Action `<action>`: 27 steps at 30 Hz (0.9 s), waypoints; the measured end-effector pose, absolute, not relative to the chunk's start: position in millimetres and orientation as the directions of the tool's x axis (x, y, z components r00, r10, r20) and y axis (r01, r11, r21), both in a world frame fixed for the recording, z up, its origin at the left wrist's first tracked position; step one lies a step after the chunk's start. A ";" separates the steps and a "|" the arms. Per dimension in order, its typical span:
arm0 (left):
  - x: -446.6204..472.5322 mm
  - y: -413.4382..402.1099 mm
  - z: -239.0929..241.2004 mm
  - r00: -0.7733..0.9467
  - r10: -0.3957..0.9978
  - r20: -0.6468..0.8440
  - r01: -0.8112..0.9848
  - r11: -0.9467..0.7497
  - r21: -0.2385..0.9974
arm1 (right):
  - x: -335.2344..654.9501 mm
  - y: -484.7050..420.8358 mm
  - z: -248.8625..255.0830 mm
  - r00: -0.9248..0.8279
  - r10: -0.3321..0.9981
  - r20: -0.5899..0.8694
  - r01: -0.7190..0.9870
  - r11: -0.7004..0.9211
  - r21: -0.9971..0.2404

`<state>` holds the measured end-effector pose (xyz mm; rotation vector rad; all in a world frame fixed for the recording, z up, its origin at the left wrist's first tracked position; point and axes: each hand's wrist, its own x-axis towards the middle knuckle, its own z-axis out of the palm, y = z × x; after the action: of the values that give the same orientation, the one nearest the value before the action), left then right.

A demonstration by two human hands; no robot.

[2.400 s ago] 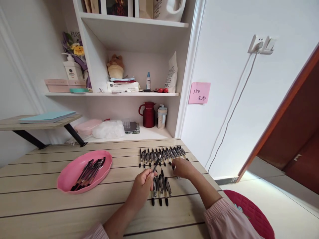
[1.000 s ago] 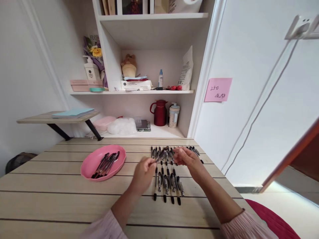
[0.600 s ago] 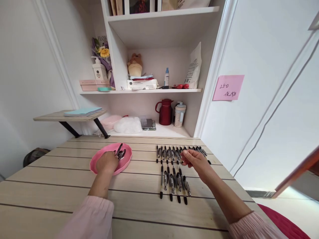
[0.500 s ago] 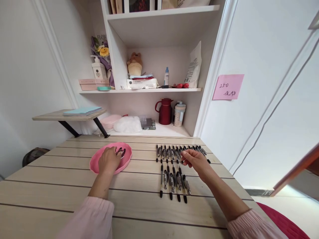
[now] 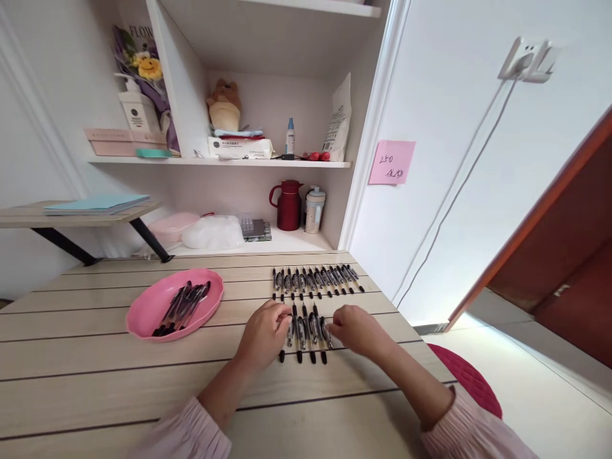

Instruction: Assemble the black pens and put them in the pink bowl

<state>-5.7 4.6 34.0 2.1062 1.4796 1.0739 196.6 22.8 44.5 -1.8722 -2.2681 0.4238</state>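
Black pens lie in two rows on the wooden table (image 5: pixel 95 376): a long far row (image 5: pixel 315 280) and a short near row (image 5: pixel 306 333). My left hand (image 5: pixel 262 331) is at the left end of the near row, fingers pinched on the leftmost black pen (image 5: pixel 283 347). At the right end of that row is my right hand (image 5: pixel 352 329). Its fingers are curled, with the tips against the last pen. A pink oval tray (image 5: pixel 143 322) to the left holds several more black pens (image 5: pixel 184 305).
Behind the table stand white shelves with a red jug (image 5: pixel 287 204), a cup (image 5: pixel 313 209), bottles and boxes. A pink note (image 5: pixel 391 162) sticks to the wall on the right. A red cushion (image 5: pixel 466 379) lies on the floor beside the table's right edge.
My left hand left the pink tray and came back to the left end of the near row. My right hand dropped from the far row to the near row. The camera turned right.
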 end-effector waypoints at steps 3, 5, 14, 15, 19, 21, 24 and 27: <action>-4.9 3.7 33.2 0.176 0.909 0.377 0.659 -0.394 0.641 | 182.0 -1.2 38.5 -0.198 0.980 -0.029 0.966 0.190 -0.174; -4.6 3.4 31.9 0.181 0.905 0.384 0.655 -0.402 0.639 | 172.7 -10.9 34.4 -0.186 0.982 -0.026 0.976 0.182 -0.119; -5.1 0.3 29.6 0.239 0.896 0.376 0.658 -0.434 0.616 | 171.5 -14.6 22.7 -0.109 0.994 -0.021 0.982 0.104 -0.158; -4.2 0.0 29.1 0.236 0.896 0.377 0.642 -0.435 0.631 | 173.8 -14.6 22.6 -0.090 0.996 -0.012 0.981 0.087 -0.175; 7.8 -3.9 27.7 0.138 0.963 0.233 0.432 -0.271 0.860 | 179.4 -20.7 28.0 -0.056 0.998 0.034 0.955 0.063 -0.291; 17.1 -8.5 28.6 0.128 0.991 0.032 0.227 -0.061 0.972 | 175.8 -28.5 31.5 -0.065 0.995 0.070 0.920 0.087 -0.383; 27.8 -16.3 31.1 0.205 0.971 -0.125 -0.073 0.143 0.987 | 163.8 -41.9 34.9 -0.142 0.981 0.131 0.846 0.189 -0.498; 29.2 -18.8 30.9 0.172 0.976 -0.134 -0.274 0.178 0.945 | 159.7 -45.0 38.2 -0.258 0.957 0.132 0.770 0.286 -0.571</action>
<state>29.2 -18.8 30.9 0.9506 0.9589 1.1095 159.7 -45.0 38.2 -1.5458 -2.1073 0.5519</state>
